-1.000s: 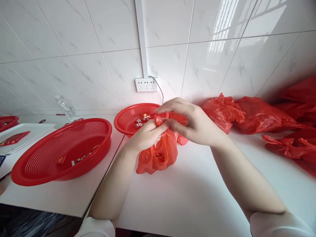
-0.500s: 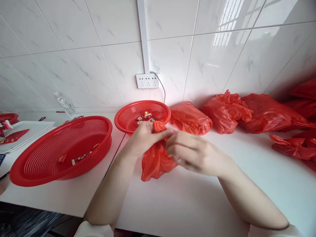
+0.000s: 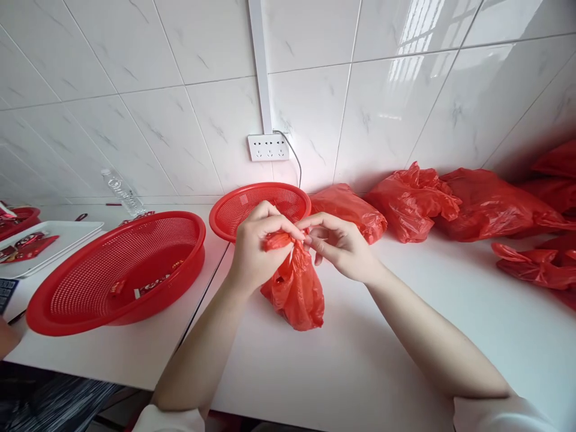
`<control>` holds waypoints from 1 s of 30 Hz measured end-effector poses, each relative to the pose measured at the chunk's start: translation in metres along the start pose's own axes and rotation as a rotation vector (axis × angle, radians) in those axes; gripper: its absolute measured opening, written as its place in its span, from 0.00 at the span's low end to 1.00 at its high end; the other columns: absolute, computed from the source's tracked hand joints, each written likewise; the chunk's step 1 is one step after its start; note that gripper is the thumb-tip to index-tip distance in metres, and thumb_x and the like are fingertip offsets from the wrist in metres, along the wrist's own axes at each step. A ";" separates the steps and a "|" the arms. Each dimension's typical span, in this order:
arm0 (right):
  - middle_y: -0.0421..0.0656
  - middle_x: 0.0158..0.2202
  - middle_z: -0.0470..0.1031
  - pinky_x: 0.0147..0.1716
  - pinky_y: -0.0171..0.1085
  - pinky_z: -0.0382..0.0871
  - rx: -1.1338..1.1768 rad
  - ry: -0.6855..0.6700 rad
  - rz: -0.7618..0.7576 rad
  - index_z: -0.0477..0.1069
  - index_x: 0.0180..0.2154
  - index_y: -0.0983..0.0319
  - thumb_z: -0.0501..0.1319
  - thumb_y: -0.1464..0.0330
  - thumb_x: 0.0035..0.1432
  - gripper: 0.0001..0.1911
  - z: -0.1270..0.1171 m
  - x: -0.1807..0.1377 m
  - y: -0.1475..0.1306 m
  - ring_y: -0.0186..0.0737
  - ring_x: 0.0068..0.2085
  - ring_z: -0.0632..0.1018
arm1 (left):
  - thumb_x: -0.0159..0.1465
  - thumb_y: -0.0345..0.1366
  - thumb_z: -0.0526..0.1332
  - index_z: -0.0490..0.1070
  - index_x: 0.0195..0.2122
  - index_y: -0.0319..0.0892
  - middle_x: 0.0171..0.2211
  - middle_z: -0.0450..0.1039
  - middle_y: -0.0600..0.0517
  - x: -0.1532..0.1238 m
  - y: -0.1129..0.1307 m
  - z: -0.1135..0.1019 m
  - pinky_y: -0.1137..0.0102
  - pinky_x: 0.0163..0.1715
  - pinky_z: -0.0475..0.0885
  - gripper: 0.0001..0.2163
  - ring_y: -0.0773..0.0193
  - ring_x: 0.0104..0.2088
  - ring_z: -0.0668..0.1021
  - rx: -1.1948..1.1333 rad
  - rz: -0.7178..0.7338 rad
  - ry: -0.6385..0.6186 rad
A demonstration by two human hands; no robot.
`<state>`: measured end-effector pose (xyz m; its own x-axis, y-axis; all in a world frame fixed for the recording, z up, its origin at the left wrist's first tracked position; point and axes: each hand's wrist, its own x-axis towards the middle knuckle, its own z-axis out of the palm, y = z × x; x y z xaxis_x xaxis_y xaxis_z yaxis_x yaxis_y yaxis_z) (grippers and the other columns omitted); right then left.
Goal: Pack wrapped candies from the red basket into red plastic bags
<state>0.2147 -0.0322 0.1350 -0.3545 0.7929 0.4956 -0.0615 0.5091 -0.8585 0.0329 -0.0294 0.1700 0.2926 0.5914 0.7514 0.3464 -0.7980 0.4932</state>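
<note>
Already filled, the small red bag (image 3: 297, 288) hangs below both hands, left hand (image 3: 256, 249) and right hand (image 3: 342, 246) pinching its gathered neck, knot seemingly unfinished.

I see a white bench (image 3: 360, 360) carrying two red mesh baskets (image 3: 117, 270) (image 3: 258, 207), a small red bag (image 3: 297, 288), a white tray (image 3: 49, 243), and more red bags (image 3: 450, 204) along the wall.

Red plastic bag (image 3: 297, 288) (bunched top) on counter.
</note>
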 end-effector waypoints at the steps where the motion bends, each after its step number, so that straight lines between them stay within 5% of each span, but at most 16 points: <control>1: 0.41 0.33 0.74 0.25 0.32 0.73 0.034 0.017 0.018 0.73 0.44 0.61 0.61 0.66 0.61 0.10 -0.001 0.001 0.000 0.33 0.30 0.75 | 0.55 0.22 0.62 0.78 0.28 0.46 0.28 0.66 0.54 0.001 -0.004 -0.001 0.71 0.31 0.69 0.10 0.69 0.29 0.71 -0.063 -0.047 -0.060; 6: 0.39 0.30 0.73 0.23 0.30 0.66 0.344 0.133 0.201 0.73 0.35 0.62 0.67 0.63 0.55 0.10 -0.012 0.005 0.004 0.28 0.26 0.71 | 0.58 0.32 0.65 0.80 0.39 0.47 0.35 0.75 0.50 0.003 -0.018 -0.008 0.67 0.43 0.71 0.08 0.64 0.38 0.76 -0.355 -0.231 -0.454; 10: 0.34 0.25 0.64 0.17 0.27 0.50 0.615 0.047 0.377 0.67 0.31 0.61 0.68 0.63 0.54 0.12 -0.018 0.005 -0.001 0.23 0.20 0.57 | 0.62 0.43 0.63 0.80 0.29 0.42 0.33 0.78 0.48 0.004 -0.023 -0.007 0.67 0.39 0.72 0.11 0.64 0.34 0.77 -0.325 -0.389 -0.227; 13: 0.35 0.24 0.64 0.16 0.29 0.42 0.557 0.058 0.384 0.68 0.35 0.60 0.64 0.58 0.57 0.13 -0.027 0.005 -0.010 0.24 0.19 0.53 | 0.63 0.43 0.61 0.76 0.22 0.42 0.25 0.75 0.52 0.005 -0.021 -0.013 0.71 0.31 0.69 0.15 0.68 0.26 0.72 -0.090 -0.337 0.005; 17: 0.37 0.19 0.65 0.16 0.31 0.38 0.304 0.302 0.315 0.69 0.39 0.59 0.58 0.51 0.59 0.18 -0.056 0.002 -0.023 0.28 0.17 0.55 | 0.63 0.40 0.60 0.72 0.18 0.42 0.19 0.67 0.55 0.007 -0.021 -0.037 0.71 0.26 0.63 0.16 0.69 0.23 0.68 0.140 -0.265 0.094; 23: 0.35 0.10 0.55 0.15 0.36 0.40 -0.099 0.718 0.193 0.71 0.35 0.61 0.51 0.49 0.62 0.24 -0.098 -0.011 -0.036 0.30 0.13 0.53 | 0.59 0.41 0.61 0.66 0.15 0.42 0.18 0.62 0.54 0.009 -0.038 -0.064 0.70 0.25 0.61 0.17 0.68 0.22 0.65 0.045 -0.423 0.081; 26: 0.33 0.12 0.47 0.18 0.37 0.39 -0.269 0.791 0.124 0.73 0.33 0.64 0.51 0.50 0.63 0.25 -0.103 -0.013 -0.034 0.29 0.15 0.49 | 0.59 0.44 0.60 0.67 0.16 0.42 0.19 0.65 0.53 0.011 -0.043 -0.061 0.70 0.28 0.63 0.17 0.67 0.24 0.67 0.076 -0.521 -0.043; 30: 0.33 0.14 0.46 0.20 0.39 0.43 -0.453 0.689 0.155 0.75 0.33 0.64 0.53 0.51 0.63 0.24 -0.107 -0.017 -0.030 0.29 0.17 0.49 | 0.57 0.47 0.59 0.72 0.19 0.43 0.23 0.71 0.52 0.012 -0.047 -0.055 0.68 0.33 0.68 0.16 0.64 0.28 0.72 0.100 -0.707 -0.454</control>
<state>0.3221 -0.0254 0.1667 0.3302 0.8174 0.4721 0.3735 0.3462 -0.8606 -0.0294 0.0089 0.1802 0.3000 0.9537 0.0210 0.6537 -0.2216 0.7236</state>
